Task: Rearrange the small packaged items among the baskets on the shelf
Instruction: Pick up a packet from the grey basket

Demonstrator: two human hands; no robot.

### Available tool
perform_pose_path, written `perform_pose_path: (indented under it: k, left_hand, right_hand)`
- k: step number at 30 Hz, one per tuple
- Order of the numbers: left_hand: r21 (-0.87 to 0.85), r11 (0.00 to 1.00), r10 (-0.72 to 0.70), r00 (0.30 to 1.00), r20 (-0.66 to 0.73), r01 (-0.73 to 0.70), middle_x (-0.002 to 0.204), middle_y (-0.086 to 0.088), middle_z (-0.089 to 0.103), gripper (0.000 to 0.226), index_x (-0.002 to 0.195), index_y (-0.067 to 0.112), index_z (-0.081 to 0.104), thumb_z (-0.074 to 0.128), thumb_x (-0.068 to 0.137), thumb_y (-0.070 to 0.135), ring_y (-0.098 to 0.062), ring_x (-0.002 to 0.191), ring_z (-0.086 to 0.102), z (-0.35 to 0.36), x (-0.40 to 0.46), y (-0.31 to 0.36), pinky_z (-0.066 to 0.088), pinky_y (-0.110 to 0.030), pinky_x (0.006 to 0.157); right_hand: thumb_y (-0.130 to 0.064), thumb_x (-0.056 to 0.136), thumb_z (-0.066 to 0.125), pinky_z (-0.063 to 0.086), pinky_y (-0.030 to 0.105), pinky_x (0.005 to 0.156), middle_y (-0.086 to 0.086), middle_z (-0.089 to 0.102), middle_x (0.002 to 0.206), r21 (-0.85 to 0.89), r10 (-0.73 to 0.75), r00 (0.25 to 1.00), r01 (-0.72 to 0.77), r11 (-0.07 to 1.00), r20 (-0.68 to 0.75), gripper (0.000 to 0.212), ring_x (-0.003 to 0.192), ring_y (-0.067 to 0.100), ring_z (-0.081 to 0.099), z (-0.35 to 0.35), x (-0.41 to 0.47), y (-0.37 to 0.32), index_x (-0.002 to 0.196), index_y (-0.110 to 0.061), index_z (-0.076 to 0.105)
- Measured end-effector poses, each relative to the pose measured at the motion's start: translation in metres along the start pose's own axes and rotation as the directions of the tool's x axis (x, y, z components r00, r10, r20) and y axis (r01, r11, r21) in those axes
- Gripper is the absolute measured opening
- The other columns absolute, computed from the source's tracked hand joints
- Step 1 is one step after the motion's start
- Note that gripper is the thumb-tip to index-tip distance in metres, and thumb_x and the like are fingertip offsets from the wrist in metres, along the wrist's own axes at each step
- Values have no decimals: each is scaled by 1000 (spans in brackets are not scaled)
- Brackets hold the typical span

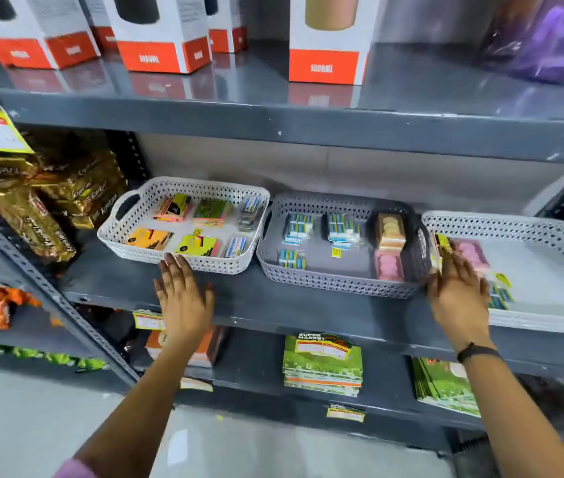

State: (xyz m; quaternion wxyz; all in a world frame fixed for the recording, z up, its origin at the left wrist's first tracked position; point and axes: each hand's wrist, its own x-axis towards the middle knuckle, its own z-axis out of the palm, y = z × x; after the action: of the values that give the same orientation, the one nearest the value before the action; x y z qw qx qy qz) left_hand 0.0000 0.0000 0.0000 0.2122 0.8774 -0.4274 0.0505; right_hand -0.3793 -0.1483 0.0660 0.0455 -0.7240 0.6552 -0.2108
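The small packaged items lie in 3 perforated baskets set in a row on the grey middle shelf (308,305). The white basket (184,222) at 9 o'clock holds about 7 packs laid flat in loose rows — a pink-and-yellow pack (172,208), a green pack (212,212), an orange pack (148,238), a yellow pack (197,245) — so each face shows from above. The grey basket (337,243) at the centre holds blue-and-white packets (298,228) in small stacks, with pink and peach round-patterned packs (390,248) stood along its 3 o'clock wall; like appears grouped with like.

The right-hand white basket (522,267) at 3 o'clock is mostly bare, with a pink pack (470,253) and a few blue packets (499,297) near its left end.

The left hand (184,298) is spread flat, palm down, fingertips touching the near rim of the white basket at 9 o'clock; it holds nothing, and seems placed to steady or slide that basket. The right hand (458,298) is blurred, fingers extended over the left end of the basket at 3 o'clock, beside a yellow-labelled pack (442,250); whether it pinches that pack I cannot tell. A dark band (477,351) sits on that wrist.

Readable writing is scarce: the packs' print is too small. The red-and-white boxes (325,39) on the upper shelf at 12 o'clock show "1000ML" — somewhat blurred. Gold bags (66,188) at 9 o'clock appear to read "Krackjack". A green card (322,343) below, at 6 o'clock, reads "SUPER MARKET".
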Motion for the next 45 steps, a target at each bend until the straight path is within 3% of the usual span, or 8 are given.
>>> perform_pose_path:
  k: [4,7,13,20,23,29,38,45]
  left_hand:
    - [-26,983,-175,976,128,179,155,-25,-5,78,145,0,-5,42,92,33,-37,145,-6,15,0,-4,-1,-50,117]
    - [16,979,-204,967,155,204,154,-29,3,78,145,-3,6,28,86,44,-41,144,-1,29,-7,-8,2,-53,115]
    - [94,980,-187,971,151,175,152,-31,11,72,143,-2,16,34,90,42,-45,142,5,39,-3,-11,7,-59,114]
    - [129,974,-207,963,174,186,154,-28,10,68,145,1,14,37,94,40,-42,143,4,39,0,-13,5,-56,115]
    - [124,975,-205,965,162,186,154,-28,11,69,145,2,15,34,93,43,-42,143,4,39,-1,-12,5,-56,116]
    - [120,975,-207,966,157,189,156,-25,7,68,146,6,12,30,94,45,-39,144,-1,39,-2,-11,0,-51,117]
    - [125,973,-215,958,189,194,157,-22,4,68,148,10,9,27,94,47,-36,145,1,35,-2,-11,-2,-48,118]
    - [103,974,-219,949,228,201,157,-20,-1,68,148,12,4,24,94,47,-34,146,-2,33,0,-11,-3,-47,119]
  right_hand:
    - [-15,98,37,43,49,102,28,51,138,25,85,971,-93,995,222,44,124,42,52,1,29,27,140,-2,40]
    - [-13,99,35,39,42,108,23,47,145,-14,109,929,-112,994,355,42,131,37,47,6,44,41,140,-4,44]
    - [-16,94,45,41,43,102,14,57,138,-144,29,916,32,989,400,39,127,35,50,4,68,51,132,-21,57]
    - [-9,89,44,38,46,99,17,61,124,-241,-50,919,155,958,390,32,123,34,50,12,74,53,114,-12,64]
    - [-11,85,52,36,49,99,17,57,128,-202,-24,960,83,976,278,38,123,36,47,15,75,57,121,-17,63]
    - [-4,83,59,47,45,102,23,53,134,-63,53,942,-34,997,332,41,118,40,56,19,81,61,123,-9,64]
    - [-11,69,72,52,39,82,25,69,109,210,94,994,-79,974,-60,38,98,39,66,-26,87,-3,108,-10,70]
    - [-5,75,72,45,17,63,16,71,104,569,-164,969,32,822,183,36,87,19,63,-5,91,-145,111,-4,68]
